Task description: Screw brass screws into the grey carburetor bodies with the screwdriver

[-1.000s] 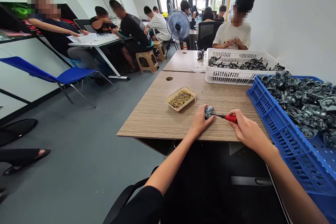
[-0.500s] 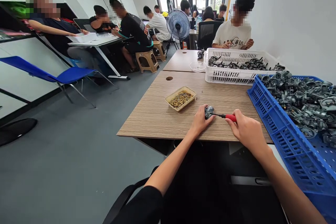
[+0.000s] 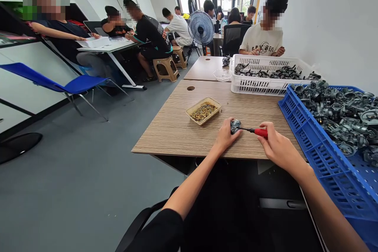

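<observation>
My left hand (image 3: 226, 136) is closed around a small grey metal carburetor (image 3: 235, 126), holding it against the wooden table (image 3: 171, 126). A screwdriver (image 3: 261, 132) with a red handle and dark shaft is gripped at its handle end by my right hand (image 3: 276, 143). Its shaft points left and its tip meets the carburetor; the exact contact spot is too small to make out. Left of and beyond my left hand sits a cream tray (image 3: 189, 116) of small brass-coloured parts (image 3: 203, 112).
To the right, a blue crate (image 3: 313, 141) is heaped with metal carburetors (image 3: 339, 106). Behind it stands a white crate (image 3: 260, 88) holding darker carburetors, with a co-worker (image 3: 261, 39) beyond. A clear dish (image 3: 222, 75) lies beside the white crate. A blue chair (image 3: 85, 84) stands left.
My right hand has shifted slightly right along the screwdriver handle, its fingers posed a little differently. The left hand and carburetor stay in place.
</observation>
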The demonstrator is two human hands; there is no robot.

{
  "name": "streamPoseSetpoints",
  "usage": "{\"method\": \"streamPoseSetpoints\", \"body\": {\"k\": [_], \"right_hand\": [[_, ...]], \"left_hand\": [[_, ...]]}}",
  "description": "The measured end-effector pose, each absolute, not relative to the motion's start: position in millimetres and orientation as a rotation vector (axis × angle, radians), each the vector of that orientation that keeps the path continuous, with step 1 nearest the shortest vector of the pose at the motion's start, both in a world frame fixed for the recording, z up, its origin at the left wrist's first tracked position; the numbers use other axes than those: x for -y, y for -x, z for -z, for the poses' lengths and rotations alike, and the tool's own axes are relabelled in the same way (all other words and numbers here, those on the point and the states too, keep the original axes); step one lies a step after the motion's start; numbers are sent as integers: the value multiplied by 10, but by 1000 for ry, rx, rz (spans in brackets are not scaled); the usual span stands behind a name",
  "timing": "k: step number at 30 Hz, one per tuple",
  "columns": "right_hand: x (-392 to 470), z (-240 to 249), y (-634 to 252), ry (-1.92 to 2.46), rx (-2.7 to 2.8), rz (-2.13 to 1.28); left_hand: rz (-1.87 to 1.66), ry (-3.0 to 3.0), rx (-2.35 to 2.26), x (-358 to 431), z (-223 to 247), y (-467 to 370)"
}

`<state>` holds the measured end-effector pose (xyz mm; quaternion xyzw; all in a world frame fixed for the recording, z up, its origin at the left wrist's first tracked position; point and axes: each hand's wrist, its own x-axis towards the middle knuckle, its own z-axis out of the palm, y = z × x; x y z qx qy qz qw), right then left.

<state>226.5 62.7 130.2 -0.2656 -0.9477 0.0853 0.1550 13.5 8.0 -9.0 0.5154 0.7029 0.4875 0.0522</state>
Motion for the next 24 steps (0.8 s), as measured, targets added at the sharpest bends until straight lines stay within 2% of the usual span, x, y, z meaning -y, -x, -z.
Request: {"method": "streamPoseSetpoints", "body": {"k": [2,7,12,18,22,24], "right_hand": [[-635,-1295,-2264,687,2702,-295],[-635,-1282,-2243,973,2674,55],[-622,-1299,-2261,730,2705,-164],[-588,-1290,-2234,1007,2697,60],[-586,-1307,-2267,773,2729,-150],[-586,-1306,-2264,732,2729,-150]], "left_hand": [[-1480,-1569,-2139,-81,92,-135],[-1479,-1568,-2136,-86,103,-131],[-1491,-1575,-2132,-86,101,-134],[-1479,-1561,-2132,-81,82,-142],[-1485,-1575,-2131,-83,87,-141],[-1485,-1577,-2132,-84,90,-140]]}}
